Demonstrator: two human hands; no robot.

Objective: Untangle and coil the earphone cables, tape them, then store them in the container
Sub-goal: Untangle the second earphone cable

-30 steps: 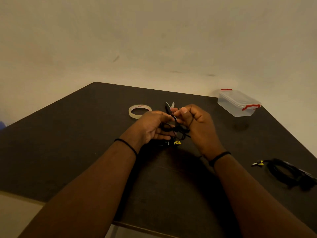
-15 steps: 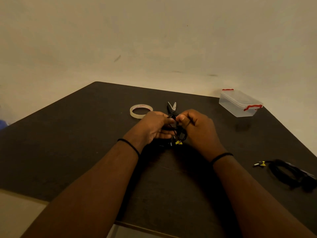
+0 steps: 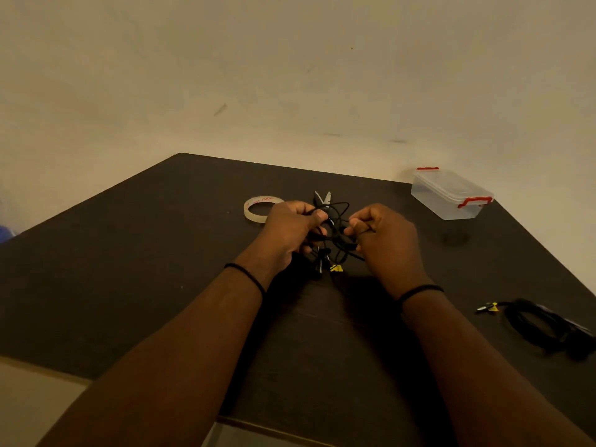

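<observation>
Plain indoor room: dark table [image 3: 129,269] against bare, scuffed cream wall [image 3: 290,75].

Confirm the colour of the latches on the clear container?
Red, on the container; the near-end latch shows best in the head view.

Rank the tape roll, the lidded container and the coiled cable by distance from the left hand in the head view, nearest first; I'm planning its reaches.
1. Tape roll: beside the left hand, just past its knuckles.
2. Lidded container: far right corner of the table.
3. Coiled cable: near right edge.
</observation>
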